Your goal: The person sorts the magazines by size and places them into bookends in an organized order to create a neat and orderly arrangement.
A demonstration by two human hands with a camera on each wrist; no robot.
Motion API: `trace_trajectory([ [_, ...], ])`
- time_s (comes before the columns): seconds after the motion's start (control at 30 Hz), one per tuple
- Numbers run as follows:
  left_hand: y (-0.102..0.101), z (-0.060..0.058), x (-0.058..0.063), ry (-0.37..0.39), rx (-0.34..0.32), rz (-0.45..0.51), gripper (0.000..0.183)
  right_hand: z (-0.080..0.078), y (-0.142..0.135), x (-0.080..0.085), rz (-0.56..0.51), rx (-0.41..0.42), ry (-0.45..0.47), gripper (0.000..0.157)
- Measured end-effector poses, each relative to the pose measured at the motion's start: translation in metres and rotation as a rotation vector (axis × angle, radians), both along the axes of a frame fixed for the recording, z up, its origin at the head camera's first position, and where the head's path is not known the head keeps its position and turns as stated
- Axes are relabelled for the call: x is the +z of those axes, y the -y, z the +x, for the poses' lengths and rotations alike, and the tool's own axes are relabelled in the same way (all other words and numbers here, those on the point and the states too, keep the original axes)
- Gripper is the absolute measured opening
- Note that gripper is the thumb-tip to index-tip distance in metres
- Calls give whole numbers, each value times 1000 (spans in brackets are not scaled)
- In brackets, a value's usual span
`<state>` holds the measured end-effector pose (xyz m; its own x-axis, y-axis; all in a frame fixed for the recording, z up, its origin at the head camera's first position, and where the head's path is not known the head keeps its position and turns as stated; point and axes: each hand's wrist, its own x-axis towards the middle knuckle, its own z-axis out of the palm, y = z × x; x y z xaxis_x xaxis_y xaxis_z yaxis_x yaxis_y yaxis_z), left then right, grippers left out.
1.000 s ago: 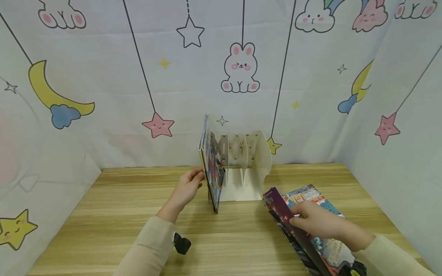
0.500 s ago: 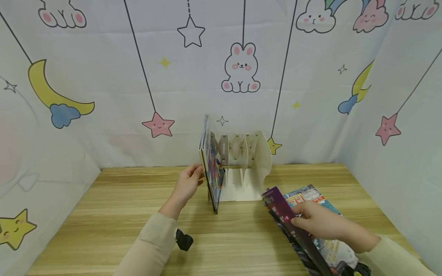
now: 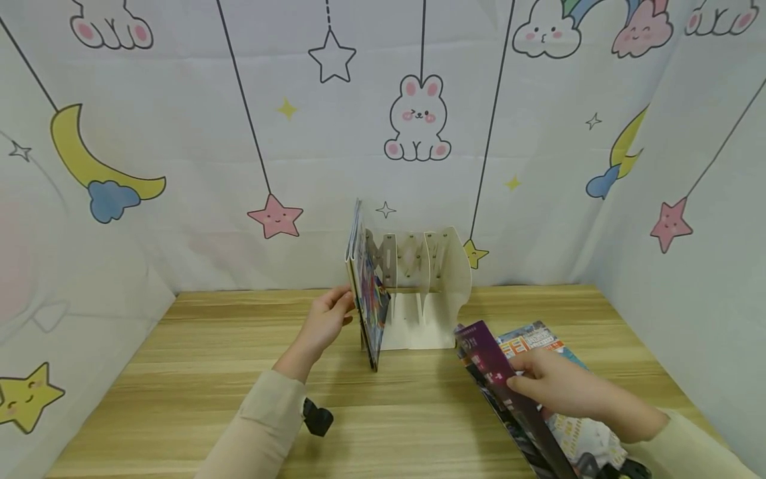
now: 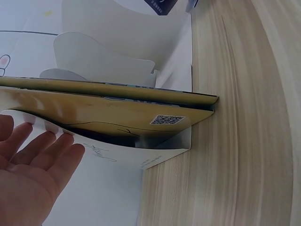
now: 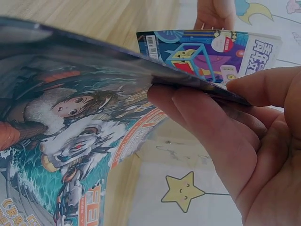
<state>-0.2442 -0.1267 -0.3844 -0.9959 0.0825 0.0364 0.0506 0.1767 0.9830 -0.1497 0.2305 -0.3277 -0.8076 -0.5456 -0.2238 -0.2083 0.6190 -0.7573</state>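
Observation:
My left hand (image 3: 323, 326) touches the outer left side of a white desktop book rack (image 3: 413, 326). In the left wrist view its fingers (image 4: 40, 150) lie against the white side panel. Several magazines (image 3: 372, 313) stand upright in the rack's leftmost slot, and their yellowish back cover (image 4: 108, 115) shows beside that panel. On the right, my right hand (image 3: 562, 386) pinches a dark purple magazine (image 3: 487, 359) by its edge, thumb on one face and fingers on the other. A magazine with an illustrated teal cover (image 3: 583, 432) lies under that hand.
The rack's white dividers (image 3: 426, 273) separate further slots to the right of the standing magazines. A patterned curtain (image 3: 335, 146) hangs behind the wooden table (image 3: 209, 372). Black wrist cameras are strapped at both sleeves.
My right hand has shifted slightly to the right, and the purple magazine has turned a little, showing more of its cover. The left hand stays at the rack's side.

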Motion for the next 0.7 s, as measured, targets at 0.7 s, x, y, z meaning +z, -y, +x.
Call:
trace_trajectory([
  [0.7, 3, 2, -1, 17, -40, -6, 45, 11, -7, 28, -40, 45, -55, 25],
])
